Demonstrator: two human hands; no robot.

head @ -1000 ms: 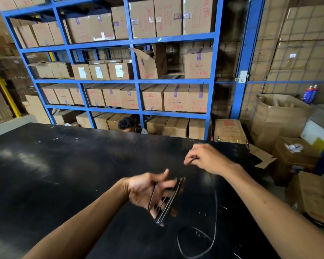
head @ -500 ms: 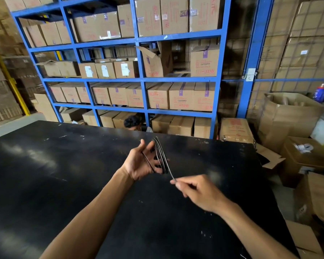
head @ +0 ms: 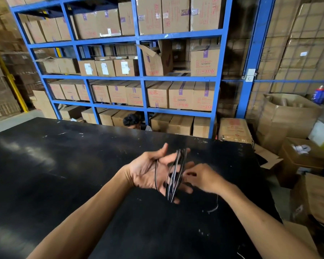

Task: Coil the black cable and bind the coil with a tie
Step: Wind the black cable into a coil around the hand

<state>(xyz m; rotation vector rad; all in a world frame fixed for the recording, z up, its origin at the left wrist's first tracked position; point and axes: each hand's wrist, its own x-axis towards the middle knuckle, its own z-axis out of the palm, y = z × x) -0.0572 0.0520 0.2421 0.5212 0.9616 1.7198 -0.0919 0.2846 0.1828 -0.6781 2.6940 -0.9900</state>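
Note:
The black cable (head: 174, 176) is wound in several loops around my left hand (head: 150, 171), which is held palm up over the black table (head: 64, 174) with its fingers spread inside the coil. My right hand (head: 202, 176) is just right of the coil, its fingers touching the loops; motion blur hides whether it pinches the cable end. A thin loose strand (head: 214, 206) trails below my right wrist onto the table; I cannot tell if it is the cable's tail or a tie.
Blue shelving (head: 142, 79) full of cardboard boxes stands behind the table. A person's head (head: 132, 121) shows past the far edge. Open cartons (head: 288, 116) crowd the floor to the right of the table.
My right hand has swung up from below the coil to its right side, laying another loop on. My left hand has tilted more palm up and the coil sits lower in view.

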